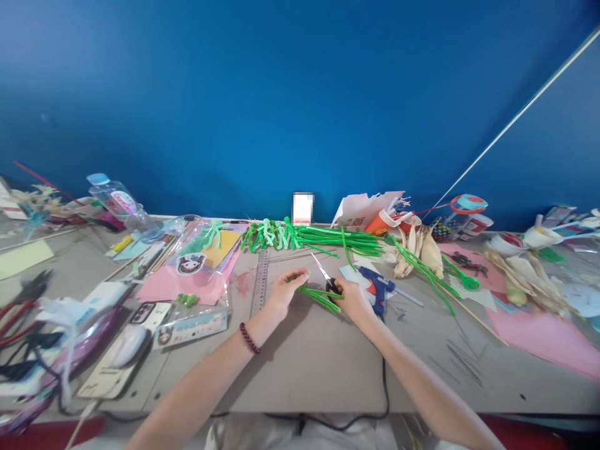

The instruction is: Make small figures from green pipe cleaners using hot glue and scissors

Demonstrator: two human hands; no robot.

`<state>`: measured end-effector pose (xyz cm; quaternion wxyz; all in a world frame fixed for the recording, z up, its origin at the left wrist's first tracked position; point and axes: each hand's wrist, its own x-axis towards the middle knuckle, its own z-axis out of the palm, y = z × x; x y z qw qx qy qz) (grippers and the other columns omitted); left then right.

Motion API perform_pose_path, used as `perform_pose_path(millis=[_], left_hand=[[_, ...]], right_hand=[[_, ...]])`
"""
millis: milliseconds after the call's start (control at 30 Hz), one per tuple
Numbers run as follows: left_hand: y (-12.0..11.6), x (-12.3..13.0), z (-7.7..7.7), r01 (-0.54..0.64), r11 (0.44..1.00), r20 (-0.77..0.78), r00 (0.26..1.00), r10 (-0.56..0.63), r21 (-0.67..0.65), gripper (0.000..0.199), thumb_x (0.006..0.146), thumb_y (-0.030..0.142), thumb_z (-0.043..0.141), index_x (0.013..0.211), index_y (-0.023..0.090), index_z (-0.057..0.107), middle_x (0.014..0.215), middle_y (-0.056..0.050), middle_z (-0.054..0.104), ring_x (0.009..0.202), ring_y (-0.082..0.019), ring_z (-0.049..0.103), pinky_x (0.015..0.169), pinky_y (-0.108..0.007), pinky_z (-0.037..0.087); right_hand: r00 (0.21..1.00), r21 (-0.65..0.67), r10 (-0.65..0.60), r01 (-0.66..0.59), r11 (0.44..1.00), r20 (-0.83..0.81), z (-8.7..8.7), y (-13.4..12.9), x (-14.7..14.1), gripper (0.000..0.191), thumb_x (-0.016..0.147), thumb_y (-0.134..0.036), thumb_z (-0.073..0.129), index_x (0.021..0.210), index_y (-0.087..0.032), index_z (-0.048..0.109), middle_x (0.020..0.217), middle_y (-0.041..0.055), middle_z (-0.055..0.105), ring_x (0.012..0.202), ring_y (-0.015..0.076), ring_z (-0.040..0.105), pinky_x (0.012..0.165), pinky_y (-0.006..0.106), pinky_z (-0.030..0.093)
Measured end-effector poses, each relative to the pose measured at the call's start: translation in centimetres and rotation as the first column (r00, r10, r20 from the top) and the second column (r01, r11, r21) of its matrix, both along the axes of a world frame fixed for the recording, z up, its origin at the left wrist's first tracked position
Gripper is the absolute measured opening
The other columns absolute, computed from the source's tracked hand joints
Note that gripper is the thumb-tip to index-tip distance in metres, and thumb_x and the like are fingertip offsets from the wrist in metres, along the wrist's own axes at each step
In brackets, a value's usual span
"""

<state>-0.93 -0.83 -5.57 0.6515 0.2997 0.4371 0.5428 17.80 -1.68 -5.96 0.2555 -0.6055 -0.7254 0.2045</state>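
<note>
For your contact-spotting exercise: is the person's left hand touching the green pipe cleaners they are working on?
Touching. The head view shows the left hand with its fingers pinched around one end of the green pipe cleaners, no gap visible.

grey table point(304, 362), glue gun point(377, 289), green stems point(328, 240)

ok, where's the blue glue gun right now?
Head view, right of centre: the blue glue gun lies on the table just beyond the right hand, which holds scissors.

Bright, even light, soft shadows; strong fisheye bend at edges, slight blur, prob. softest at corners.
</note>
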Motion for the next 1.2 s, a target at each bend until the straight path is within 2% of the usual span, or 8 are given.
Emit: perform_pose_path(millis=[200, 300, 467, 600, 767, 900, 1033, 1200], left_hand=[[-0.4, 0.1, 1.0, -0.045, 0.98, -0.101, 0.993, 0.065, 0.192, 0.022, 0.059, 0.024, 0.076, 0.079, 0.017, 0.07, 0.07, -0.001, 0.063, 0.066, -0.012, 0.057, 0.068, -0.024, 0.046], [-0.9, 0.1, 1.8, -0.091, 0.961, -0.168, 0.976, 0.138, 0.263, 0.02, 0.061, 0.023, 0.074, 0.08, 0.017, 0.069, 0.075, -0.002, 0.063, 0.071, -0.013, 0.057, 0.068, -0.023, 0.045], [-1.8, 0.0, 3.5, -0.162, 0.908, -0.266, 0.923, 0.278, 0.386, 0.016, 0.065, 0.021, 0.072, 0.081, 0.018, 0.069, 0.08, -0.004, 0.065, 0.072, -0.014, 0.056, 0.065, -0.022, 0.042], [-2.4, -0.1, 4.4, -0.172, 0.876, -0.295, 0.897, 0.328, 0.45, 0.014, 0.065, 0.019, 0.071, 0.079, 0.02, 0.069, 0.078, -0.004, 0.065, 0.07, -0.015, 0.056, 0.069, -0.024, 0.042], [-2.6, 0.2, 4.1, -0.146, 0.86, -0.303, 0.896, 0.324, 0.489, 0.014, 0.065, 0.019, 0.071, 0.079, 0.022, 0.07, 0.08, -0.004, 0.065, 0.074, -0.016, 0.056, 0.075, -0.025, 0.042], [-2.5, 0.1, 3.5, -0.107, 0.858, -0.331, 0.893, 0.305, 0.502, 0.015, 0.066, 0.021, 0.071, 0.081, 0.023, 0.07, 0.082, -0.004, 0.065, 0.076, -0.017, 0.057, 0.077, -0.026, 0.042], [-2.3, 0.0, 3.1, -0.043, 0.854, -0.388, 0.878, 0.28, 0.519, 0.016, 0.068, 0.022, 0.07, 0.084, 0.024, 0.069, 0.082, -0.004, 0.065, 0.077, -0.018, 0.056, 0.077, -0.027, 0.042], [-2.3, 0.0, 3.0, -0.042, 0.841, -0.387, 0.874, 0.292, 0.539, 0.014, 0.068, 0.022, 0.07, 0.082, 0.024, 0.069, 0.08, -0.003, 0.065, 0.073, -0.017, 0.056, 0.074, -0.027, 0.042]], right_hand=[[0.999, -0.019, -0.043, 0.044, 0.999, 0.009, -0.8, 0.5, 0.5, 0.011, 0.073, -0.027, 0.057, 0.069, -0.019, 0.061, 0.063, 0.0017, 0.063, 0.058, 0.0165, 0.057, 0.053, 0.023, 0.037], [0.998, 0.008, -0.026, 0.026, 1.0, 0.064, -1.0, 0.5, 0.6, 0.01, 0.074, -0.026, 0.058, 0.077, -0.019, 0.064, 0.071, 0.0035, 0.066, 0.068, 0.0197, 0.062, 0.059, 0.025, 0.04], [0.994, 0.003, -0.084, 0.084, 0.996, 0.073, -1.4, 0.4, 0.6, 0.02, 0.077, -0.028, 0.061, 0.094, -0.02, 0.065, 0.082, 0.0065, 0.068, 0.079, 0.0228, 0.064, 0.065, 0.029, 0.044], [0.994, 0.021, -0.028, 0.026, 0.999, 0.103, -1.4, 0.3, 0.5, 0.012, 0.078, -0.026, 0.06, 0.086, -0.02, 0.067, 0.081, 0.0058, 0.067, 0.08, 0.0219, 0.063, 0.068, 0.029, 0.045], [0.992, 0.06, 0.008, -0.016, 0.998, 0.129, -0.7, 0.1, 0.2, 0.014, 0.08, -0.025, 0.056, 0.081, -0.019, 0.069, 0.083, 0.0064, 0.063, 0.074, 0.0186, 0.061, 0.068, 0.028, 0.045], [0.997, 0.101, 0.057, -0.051, 0.994, -0.061, 1.8, -0.4, -0.4, 0.017, 0.08, -0.026, 0.056, 0.086, -0.017, 0.068, 0.076, 0.0057, 0.064, 0.066, 0.0171, 0.059, 0.065, 0.028, 0.046], [0.899, -0.089, 0.069, -0.118, 0.989, -0.432, 5.0, -0.7, -1.5, 0.028, 0.08, -0.038, 0.056, 0.096, -0.018, 0.067, 0.069, 0.0033, 0.066, 0.055, 0.0142, 0.058, 0.051, 0.024, 0.046], [0.818, -0.199, 0.076, -0.227, 0.953, -0.571, 6.5, 0.1, -2.7, 0.028, 0.076, -0.038, 0.06, 0.091, -0.016, 0.068, 0.065, 0.0014, 0.065, 0.049, 0.0107, 0.055, 0.046, 0.021, 0.042]])
